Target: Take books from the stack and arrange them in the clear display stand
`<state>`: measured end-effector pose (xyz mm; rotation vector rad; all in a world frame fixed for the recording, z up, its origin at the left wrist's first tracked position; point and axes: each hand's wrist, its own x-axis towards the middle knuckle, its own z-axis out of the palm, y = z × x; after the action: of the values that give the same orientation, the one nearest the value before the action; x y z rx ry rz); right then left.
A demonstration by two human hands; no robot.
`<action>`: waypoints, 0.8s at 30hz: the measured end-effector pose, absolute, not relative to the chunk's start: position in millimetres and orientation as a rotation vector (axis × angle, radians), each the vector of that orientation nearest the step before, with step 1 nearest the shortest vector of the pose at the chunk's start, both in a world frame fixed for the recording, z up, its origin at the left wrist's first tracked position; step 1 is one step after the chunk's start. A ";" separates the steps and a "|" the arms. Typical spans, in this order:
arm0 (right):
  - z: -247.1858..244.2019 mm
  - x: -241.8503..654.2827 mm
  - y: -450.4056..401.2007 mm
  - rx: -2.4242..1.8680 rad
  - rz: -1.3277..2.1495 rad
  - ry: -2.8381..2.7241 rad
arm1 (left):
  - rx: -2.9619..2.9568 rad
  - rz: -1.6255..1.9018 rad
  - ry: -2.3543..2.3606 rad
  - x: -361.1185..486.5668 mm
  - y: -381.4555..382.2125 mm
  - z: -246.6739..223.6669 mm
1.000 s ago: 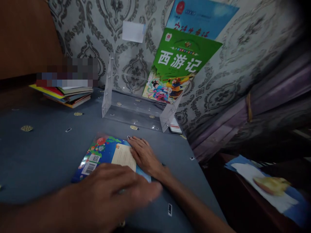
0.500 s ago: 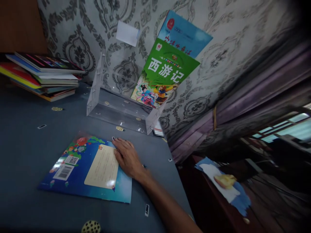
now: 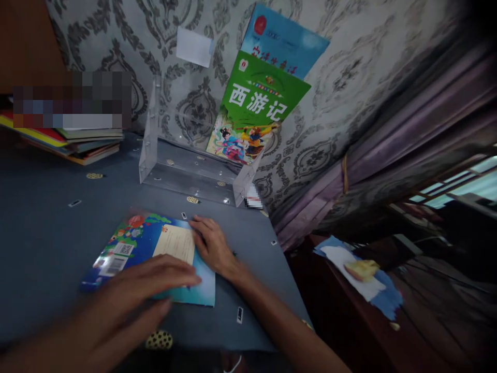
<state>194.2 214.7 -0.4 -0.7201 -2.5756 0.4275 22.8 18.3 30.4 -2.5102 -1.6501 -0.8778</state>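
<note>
A blue book [image 3: 204, 282] with a barcode and a cream text panel lies flat on the grey-blue tablecloth. My right hand [image 3: 213, 246] rests on its right edge, fingers loosely spread and pointing up-left. Over the book's lower left part reaches my left hand [image 3: 135, 295], blurred, with thumb and fingers apart and nothing between them; whether it touches the cover cannot be made out. Behind the book stands a clear acrylic rack [image 3: 186, 181]. A green book [image 3: 260, 103] and a blue book [image 3: 285, 44] lean upright at the rack's right side.
A stack of books [image 3: 93, 140] sits at the back left, its top blurred out. A white card [image 3: 194, 47] is on the patterned wall. Beyond the table's right edge, a blue and white cloth [image 3: 349, 269] lies on a dark red surface near a curtain [image 3: 326, 194].
My left hand has come into view from the lower left, over the blue book. My right hand stays at the book's right edge. The view has shifted slightly.
</note>
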 end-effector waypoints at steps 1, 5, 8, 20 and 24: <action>-0.5 197.5 213.6 -0.726 0.407 -2.584 | -2.508 -0.828 -1.646 23.7 24.7 25.3; 0.4 215.3 204.9 -0.789 0.287 -2.629 | -2.490 -0.600 -1.589 21.6 41.8 1.4; -0.3 229.0 196.1 -0.860 0.194 -2.651 | -2.492 -0.527 -1.620 19.4 44.0 -5.9; 41.5 178.5 179.8 -0.171 0.633 -2.875 | -2.470 -0.343 -1.540 31.5 34.9 -6.3; 45.7 131.6 175.1 0.136 0.759 -2.967 | -2.544 -0.217 -1.591 35.0 30.0 5.9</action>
<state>131.6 175.1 45.7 0.1360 -2.9666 0.7588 35.0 30.0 5.9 -2.5441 -1.5914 -0.2174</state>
